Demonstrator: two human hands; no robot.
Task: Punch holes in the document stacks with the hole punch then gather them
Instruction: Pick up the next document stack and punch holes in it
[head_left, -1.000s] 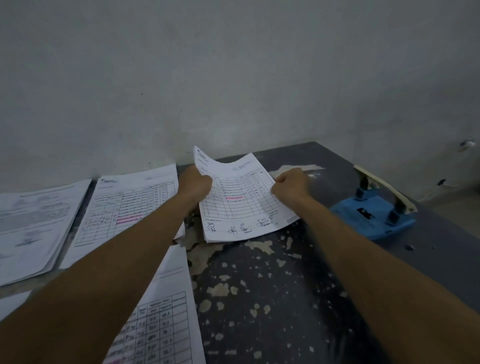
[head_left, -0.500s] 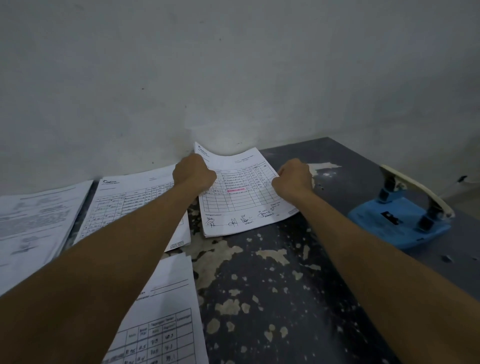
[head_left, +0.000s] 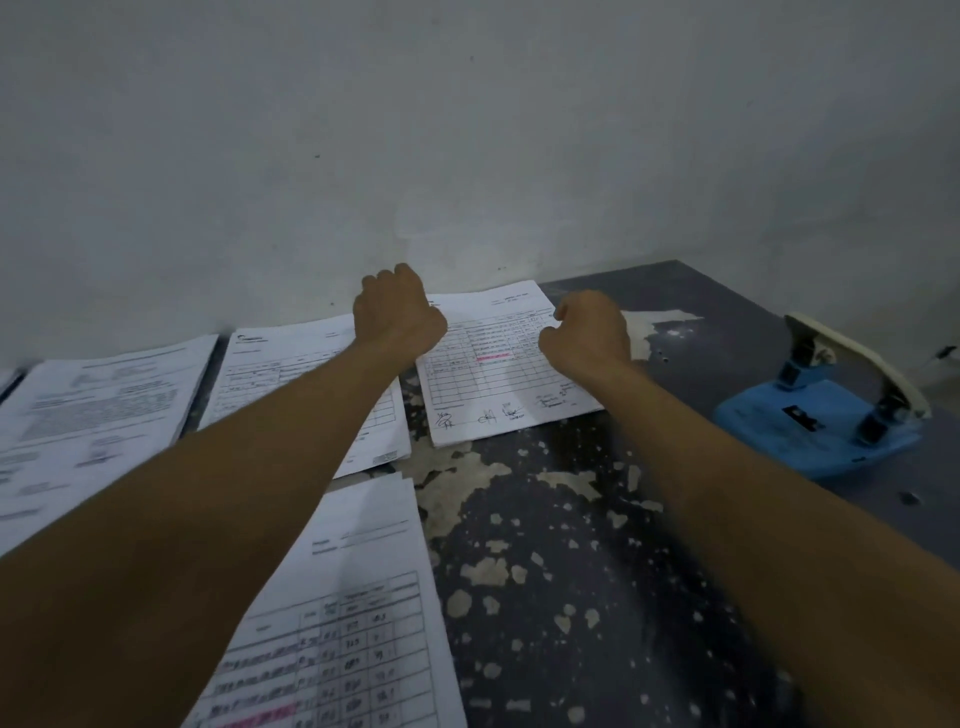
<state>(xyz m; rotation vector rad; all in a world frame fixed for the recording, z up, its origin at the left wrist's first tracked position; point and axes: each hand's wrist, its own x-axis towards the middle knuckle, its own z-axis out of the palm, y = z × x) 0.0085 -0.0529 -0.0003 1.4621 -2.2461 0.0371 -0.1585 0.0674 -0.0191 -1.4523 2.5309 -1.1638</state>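
A document stack (head_left: 498, 384) with a printed table, a pink mark and signatures lies flat on the dark table, close to the wall. My left hand (head_left: 397, 309) is curled round its top left corner and hides that corner. My right hand (head_left: 587, 330) is curled at the stack's right edge, thumb and fingers pinching it. The blue hole punch (head_left: 815, 421) with a cream lever stands to the right, apart from both hands.
More document stacks lie at the left: one beside the held stack (head_left: 291, 379), one further left (head_left: 98, 415), and one near me (head_left: 358, 623). The dark table (head_left: 571, 597) has flaked paint. A white wall (head_left: 467, 156) rises right behind the papers.
Both hands carried the stack away from me and lowered it; it was lifted and bowed, and now lies flat near the wall. The view shifted, so the punch sits further right.
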